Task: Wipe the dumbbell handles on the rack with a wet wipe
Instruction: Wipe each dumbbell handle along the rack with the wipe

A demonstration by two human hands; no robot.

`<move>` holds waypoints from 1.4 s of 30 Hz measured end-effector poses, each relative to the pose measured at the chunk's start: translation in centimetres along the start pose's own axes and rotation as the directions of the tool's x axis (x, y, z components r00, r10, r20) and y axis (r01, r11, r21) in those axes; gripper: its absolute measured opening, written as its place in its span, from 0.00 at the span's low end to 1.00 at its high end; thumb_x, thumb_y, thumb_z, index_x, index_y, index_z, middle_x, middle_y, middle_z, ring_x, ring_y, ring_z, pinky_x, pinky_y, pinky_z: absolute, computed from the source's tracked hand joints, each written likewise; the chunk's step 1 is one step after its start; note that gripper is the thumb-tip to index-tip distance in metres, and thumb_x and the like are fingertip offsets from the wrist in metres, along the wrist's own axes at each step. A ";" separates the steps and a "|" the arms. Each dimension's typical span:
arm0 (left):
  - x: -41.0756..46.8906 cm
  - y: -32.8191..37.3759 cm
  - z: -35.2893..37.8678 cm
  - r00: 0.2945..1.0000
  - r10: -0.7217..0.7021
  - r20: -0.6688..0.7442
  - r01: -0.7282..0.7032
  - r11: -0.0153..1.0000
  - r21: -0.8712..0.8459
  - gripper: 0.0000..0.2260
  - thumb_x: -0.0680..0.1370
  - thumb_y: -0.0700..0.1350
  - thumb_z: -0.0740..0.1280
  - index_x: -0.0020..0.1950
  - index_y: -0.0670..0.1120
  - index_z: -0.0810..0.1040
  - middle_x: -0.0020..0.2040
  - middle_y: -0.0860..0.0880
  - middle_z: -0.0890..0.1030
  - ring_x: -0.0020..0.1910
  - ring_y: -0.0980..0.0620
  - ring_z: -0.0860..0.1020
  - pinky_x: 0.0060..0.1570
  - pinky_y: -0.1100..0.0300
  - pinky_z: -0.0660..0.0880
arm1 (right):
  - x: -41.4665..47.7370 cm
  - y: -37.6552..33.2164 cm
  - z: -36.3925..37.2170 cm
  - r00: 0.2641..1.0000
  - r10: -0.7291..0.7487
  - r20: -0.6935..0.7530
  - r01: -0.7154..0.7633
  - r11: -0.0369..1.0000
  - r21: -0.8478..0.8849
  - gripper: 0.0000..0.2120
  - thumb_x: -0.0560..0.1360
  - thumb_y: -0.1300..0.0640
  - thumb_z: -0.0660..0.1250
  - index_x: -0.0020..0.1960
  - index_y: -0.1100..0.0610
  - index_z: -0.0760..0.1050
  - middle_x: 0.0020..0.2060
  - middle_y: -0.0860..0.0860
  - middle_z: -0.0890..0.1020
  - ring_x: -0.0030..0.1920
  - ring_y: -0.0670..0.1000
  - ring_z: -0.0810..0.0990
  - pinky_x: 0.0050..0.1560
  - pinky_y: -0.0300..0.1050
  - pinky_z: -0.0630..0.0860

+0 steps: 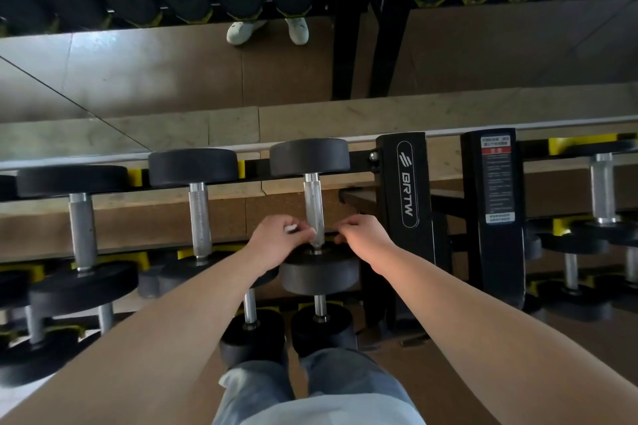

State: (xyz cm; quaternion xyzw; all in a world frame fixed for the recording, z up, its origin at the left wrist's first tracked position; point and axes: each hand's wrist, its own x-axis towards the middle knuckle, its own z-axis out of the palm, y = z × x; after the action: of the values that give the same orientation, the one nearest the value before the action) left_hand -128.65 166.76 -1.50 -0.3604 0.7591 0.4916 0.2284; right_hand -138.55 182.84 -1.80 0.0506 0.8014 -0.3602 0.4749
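My L hand (276, 241) pinches wipe (291, 228) at handle (313, 203); R hand (362, 238) at its 3 o'clock, fingers (342, 228) curled, grip unclear. Rack upright (407, 183): "BRTW".

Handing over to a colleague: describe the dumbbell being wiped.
Find the black rack post marked BRTW. The dumbbell sits just left of it, top tier. Only its handle has the left hand, pinching a white wipe, and the right hand at it.

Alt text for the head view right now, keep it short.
The left hand pinches a white wet wipe at the near end of a dumbbell handle on the black rack, with the right hand curled at the handle's other side. More dumbbells sit to the left.
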 end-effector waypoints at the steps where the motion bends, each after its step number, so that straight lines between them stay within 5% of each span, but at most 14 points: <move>1: -0.3 -0.4 0.3 1.000 0.019 0.019 -0.020 0.999 0.050 0.05 0.78 0.53 0.73 0.50 0.54 0.81 0.49 0.57 0.81 0.49 0.61 0.78 0.50 0.62 0.73 | 0.0 0.1 0.1 1.000 -0.005 -0.006 0.005 1.000 -0.006 0.08 0.83 0.55 0.63 0.50 0.47 0.80 0.43 0.49 0.87 0.47 0.47 0.82 0.40 0.40 0.72; 4: 0.2 0.0 0.2 0.995 0.087 -0.057 -0.083 0.995 0.063 0.06 0.78 0.53 0.72 0.51 0.53 0.81 0.48 0.56 0.81 0.46 0.62 0.78 0.45 0.64 0.73 | 0.0 0.2 0.1 1.000 -0.006 -0.007 0.006 1.000 -0.008 0.08 0.82 0.56 0.63 0.50 0.48 0.81 0.43 0.50 0.87 0.46 0.47 0.81 0.40 0.41 0.72; 6: 1.8 1.7 -0.3 0.977 0.002 -0.215 -0.044 0.981 -0.190 0.08 0.79 0.53 0.71 0.54 0.51 0.82 0.50 0.55 0.82 0.48 0.59 0.79 0.42 0.64 0.71 | 0.1 0.1 0.0 1.000 -0.004 -0.001 0.004 1.000 -0.016 0.08 0.82 0.56 0.63 0.53 0.49 0.82 0.44 0.50 0.87 0.46 0.47 0.81 0.40 0.40 0.73; 9: 3.7 4.3 -1.1 0.939 -0.182 -0.292 0.022 0.878 -0.478 0.15 0.77 0.53 0.74 0.61 0.49 0.81 0.54 0.52 0.83 0.55 0.50 0.80 0.54 0.53 0.79 | 0.2 0.1 0.1 1.000 -0.013 0.009 0.014 0.998 -0.055 0.09 0.82 0.55 0.64 0.55 0.50 0.83 0.43 0.49 0.86 0.47 0.47 0.82 0.41 0.40 0.73; 14: 1.0 1.6 0.3 0.981 0.019 -0.193 -0.048 0.988 -0.145 0.07 0.78 0.53 0.72 0.53 0.52 0.82 0.52 0.55 0.82 0.52 0.57 0.80 0.53 0.59 0.75 | 0.3 0.3 0.4 1.000 -0.031 -0.003 0.030 0.994 -0.105 0.10 0.82 0.55 0.63 0.54 0.52 0.84 0.43 0.48 0.86 0.47 0.47 0.82 0.40 0.40 0.72; 19: -0.4 -0.7 0.3 0.990 0.140 -0.009 -0.136 0.974 0.184 0.04 0.77 0.54 0.72 0.47 0.56 0.81 0.49 0.57 0.82 0.50 0.60 0.80 0.56 0.58 0.76 | 0.4 0.3 0.7 1.000 -0.019 -0.002 0.018 0.994 -0.112 0.10 0.81 0.54 0.64 0.56 0.51 0.83 0.42 0.47 0.86 0.47 0.46 0.82 0.42 0.42 0.74; 27: 2.5 4.1 -0.2 0.919 0.232 -0.319 -0.224 0.973 0.061 0.05 0.78 0.52 0.74 0.52 0.53 0.84 0.52 0.58 0.82 0.51 0.60 0.78 0.44 0.67 0.72 | 0.2 0.5 0.6 0.999 -0.037 -0.015 0.035 0.990 -0.138 0.10 0.81 0.53 0.64 0.50 0.50 0.84 0.41 0.46 0.86 0.47 0.47 0.82 0.42 0.41 0.73; 31: 0.3 2.3 1.2 0.939 0.265 -0.218 -0.230 0.958 0.173 0.05 0.79 0.51 0.72 0.53 0.53 0.83 0.51 0.56 0.83 0.48 0.60 0.80 0.52 0.60 0.79 | 0.3 0.4 0.6 0.999 -0.048 -0.001 0.047 0.985 -0.166 0.10 0.82 0.54 0.63 0.52 0.50 0.84 0.43 0.47 0.85 0.46 0.48 0.82 0.43 0.43 0.76; 35: -0.9 0.4 2.0 0.977 0.205 -0.060 -0.180 0.941 0.286 0.06 0.78 0.53 0.72 0.53 0.55 0.84 0.55 0.56 0.83 0.53 0.59 0.79 0.55 0.62 0.73 | 0.0 0.3 0.7 0.995 -0.097 -0.023 0.091 0.978 -0.186 0.11 0.82 0.55 0.62 0.56 0.48 0.83 0.46 0.46 0.84 0.46 0.48 0.82 0.45 0.44 0.79; 37: -0.9 0.8 1.6 0.987 0.148 -0.069 -0.132 0.971 0.198 0.06 0.78 0.52 0.73 0.53 0.54 0.84 0.54 0.55 0.84 0.51 0.60 0.79 0.51 0.66 0.71 | -0.3 0.4 0.8 0.983 -0.164 -0.083 0.149 0.975 -0.167 0.11 0.81 0.55 0.63 0.57 0.47 0.83 0.48 0.44 0.83 0.47 0.46 0.82 0.45 0.42 0.79; 39: -0.9 1.5 1.2 0.994 0.042 -0.103 -0.052 0.994 -0.093 0.06 0.78 0.52 0.73 0.52 0.53 0.84 0.51 0.55 0.83 0.48 0.59 0.78 0.44 0.66 0.69 | -0.5 0.0 1.0 0.968 -0.230 -0.102 0.228 0.973 -0.034 0.09 0.80 0.54 0.66 0.56 0.48 0.83 0.48 0.43 0.85 0.49 0.45 0.83 0.47 0.41 0.78; 42: -0.8 1.9 0.7 0.995 -0.048 -0.092 0.005 0.905 -0.424 0.06 0.78 0.53 0.72 0.51 0.52 0.84 0.45 0.54 0.84 0.42 0.57 0.77 0.42 0.62 0.71 | -1.0 -1.2 1.3 0.960 -0.281 0.015 0.276 0.950 0.147 0.09 0.80 0.50 0.69 0.58 0.49 0.83 0.47 0.46 0.87 0.43 0.44 0.83 0.44 0.41 0.77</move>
State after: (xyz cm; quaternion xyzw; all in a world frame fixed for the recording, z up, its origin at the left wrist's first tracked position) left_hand -129.59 168.21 -0.10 -0.4360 0.6399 0.6227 0.1129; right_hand -137.54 181.42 -0.75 -0.0352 0.7638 -0.4812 0.4288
